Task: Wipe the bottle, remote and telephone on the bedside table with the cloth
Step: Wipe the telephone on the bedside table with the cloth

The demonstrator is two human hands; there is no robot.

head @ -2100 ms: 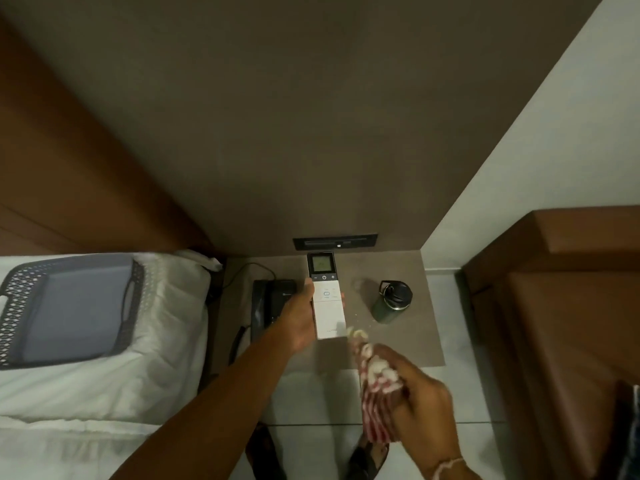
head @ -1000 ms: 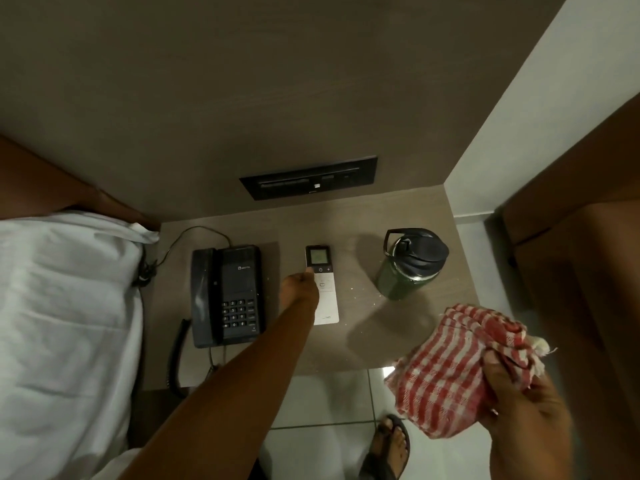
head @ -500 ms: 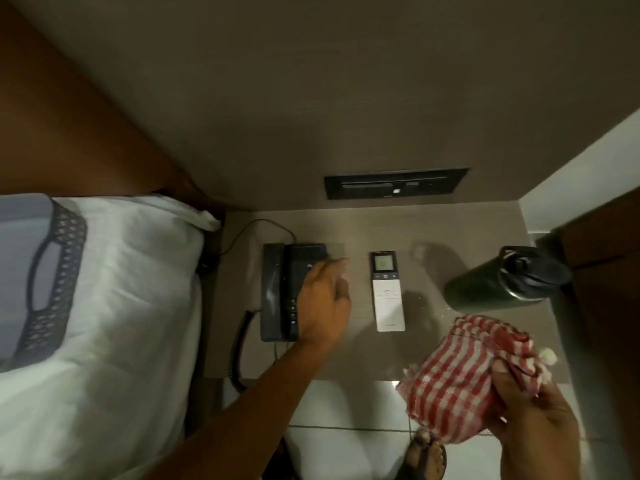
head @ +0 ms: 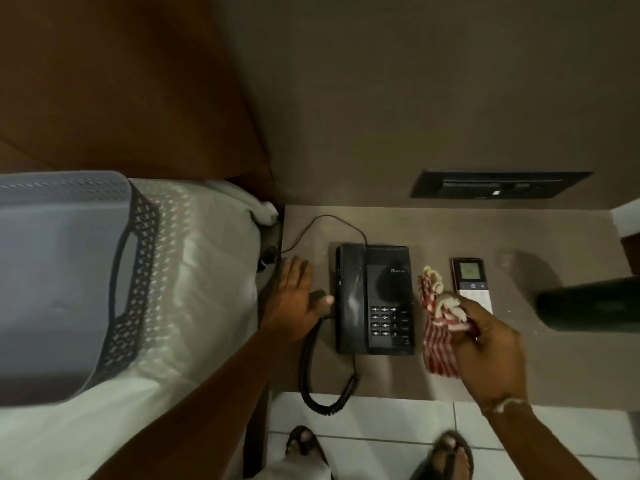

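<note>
Since half a sec ago the left hand (head: 294, 299) has come off the top of the telephone (head: 375, 299) and now lies flat and slack, gripping nothing, on the bedside table (head: 398, 226) just beside the phone's left edge, thumb touching or nearly touching the handset side; the right hand (head: 491, 344) has brought the red-and-white checked cloth (head: 438, 341) in from the front edge and has it bunched in a clenched grip between phone and remote (head: 472, 282). Risks, as I judge them: wiping the phone w/ only a flat hand alongside could shove it toward the bed gap or knock the handset off its cradle, esp. since the coiled cord (head: 311, 375) loops over the table's front edge and could snag a wrist. Cloth also hangs loose right by the remote, so a sweep may drag it along. Dark green bottle (head: 588, 306) sits at the right edge, mostly cut off by the frame, well apart from both hands. Phone stands left of centre, squarely between the hands; remote is just behind the right hand, partly hidden by the knuckles.
</note>
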